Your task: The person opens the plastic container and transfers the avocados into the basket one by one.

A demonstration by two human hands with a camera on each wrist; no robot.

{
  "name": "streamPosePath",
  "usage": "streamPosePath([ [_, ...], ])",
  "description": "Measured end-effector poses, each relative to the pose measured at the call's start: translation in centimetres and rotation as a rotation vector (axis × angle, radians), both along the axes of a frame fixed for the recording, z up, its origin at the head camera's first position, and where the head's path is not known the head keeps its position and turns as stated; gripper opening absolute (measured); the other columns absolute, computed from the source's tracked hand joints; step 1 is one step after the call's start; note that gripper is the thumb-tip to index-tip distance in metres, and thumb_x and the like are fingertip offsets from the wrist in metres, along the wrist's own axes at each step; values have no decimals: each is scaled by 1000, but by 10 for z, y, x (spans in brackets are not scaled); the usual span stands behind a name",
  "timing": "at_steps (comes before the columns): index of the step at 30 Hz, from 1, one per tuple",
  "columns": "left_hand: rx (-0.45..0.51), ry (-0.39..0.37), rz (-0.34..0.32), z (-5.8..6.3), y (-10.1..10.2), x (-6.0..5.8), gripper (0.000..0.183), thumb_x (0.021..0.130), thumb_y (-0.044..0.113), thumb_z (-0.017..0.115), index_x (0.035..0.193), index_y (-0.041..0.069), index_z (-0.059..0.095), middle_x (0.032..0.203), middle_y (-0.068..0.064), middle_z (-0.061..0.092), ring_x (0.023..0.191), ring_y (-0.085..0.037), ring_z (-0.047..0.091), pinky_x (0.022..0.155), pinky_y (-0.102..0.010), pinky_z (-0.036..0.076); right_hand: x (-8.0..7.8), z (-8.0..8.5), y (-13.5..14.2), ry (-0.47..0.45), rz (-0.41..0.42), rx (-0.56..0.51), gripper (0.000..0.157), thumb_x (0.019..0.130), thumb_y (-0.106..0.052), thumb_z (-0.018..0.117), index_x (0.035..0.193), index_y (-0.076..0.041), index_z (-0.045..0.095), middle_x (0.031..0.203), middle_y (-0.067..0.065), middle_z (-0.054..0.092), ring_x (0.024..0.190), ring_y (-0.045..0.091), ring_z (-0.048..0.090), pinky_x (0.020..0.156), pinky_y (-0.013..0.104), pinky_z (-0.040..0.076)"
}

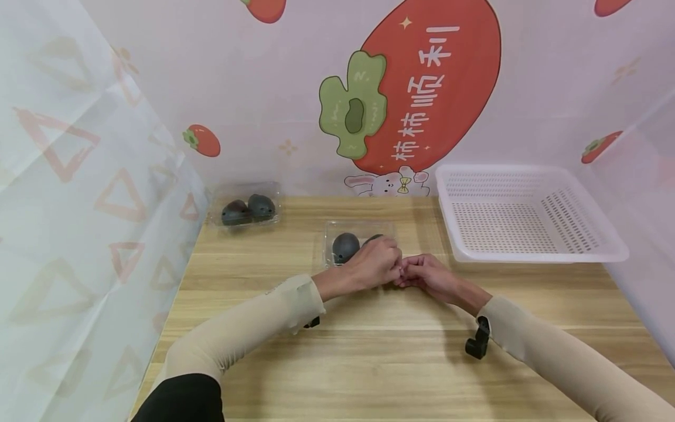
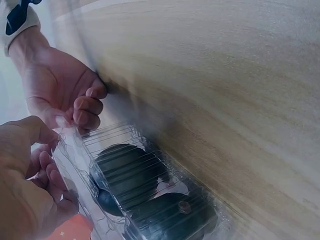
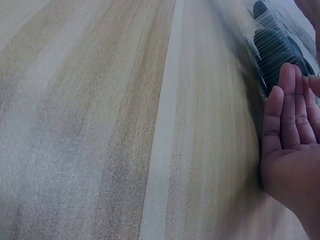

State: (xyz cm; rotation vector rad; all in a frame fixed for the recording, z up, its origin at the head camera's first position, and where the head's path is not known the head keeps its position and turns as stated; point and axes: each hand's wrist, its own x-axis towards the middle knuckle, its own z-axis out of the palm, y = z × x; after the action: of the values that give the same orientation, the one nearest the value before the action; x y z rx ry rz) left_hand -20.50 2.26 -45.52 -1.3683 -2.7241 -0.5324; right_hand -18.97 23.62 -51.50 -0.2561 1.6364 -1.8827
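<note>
A clear plastic clamshell box point(image 1: 362, 227) holding dark egg-shaped objects point(image 1: 345, 248) sits mid-table. My left hand point(image 1: 377, 262) reaches across its right part and hides some of the contents. In the left wrist view, the left thumb and fingers pinch the edge of the box's clear rim point(image 2: 75, 157). At the same corner my right hand point(image 1: 427, 274) pinches the rim between thumb and bent fingers, close against the left hand. The lid, with ridged lines, lies over the dark objects. Whether it is fastened at that corner cannot be made out.
A second clear box point(image 1: 271, 187) with two dark objects stands at the table's back left. The white perforated basket point(image 1: 532, 258) occupies the back right. Printed cloth walls point(image 1: 253, 88) enclose the wooden table point(image 1: 358, 363) at the back and sides.
</note>
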Motion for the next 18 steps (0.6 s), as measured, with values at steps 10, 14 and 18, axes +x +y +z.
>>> streamPosePath([
  [10, -21, 27, -14, -3, -2, 1, 19, 93, 11, 75, 75, 14, 71, 79, 5, 56, 80, -11, 51, 73, -21, 44, 0, -1, 1, -13, 13, 8, 25, 106, 1, 52, 93, -7, 72, 102, 4, 75, 93, 13, 73, 85, 28, 60],
  [14, 1, 72, -32, -6, -3, 2, 14, 93, 12, 77, 79, 14, 77, 80, 5, 58, 81, -10, 52, 73, -20, 45, -1, -1, 1, -18, 19, 11, 23, 105, 1, 53, 94, -7, 72, 101, 4, 75, 92, 14, 72, 85, 28, 60],
  [18, 34, 106, -42, -8, -6, 4, 7, 94, 12, 78, 88, 13, 82, 85, 5, 63, 85, -10, 56, 77, -19, 48, -3, 1, 1, -13, 46, 2, 20, 104, 0, 54, 95, -6, 70, 100, 5, 75, 93, 16, 72, 85, 29, 60],
])
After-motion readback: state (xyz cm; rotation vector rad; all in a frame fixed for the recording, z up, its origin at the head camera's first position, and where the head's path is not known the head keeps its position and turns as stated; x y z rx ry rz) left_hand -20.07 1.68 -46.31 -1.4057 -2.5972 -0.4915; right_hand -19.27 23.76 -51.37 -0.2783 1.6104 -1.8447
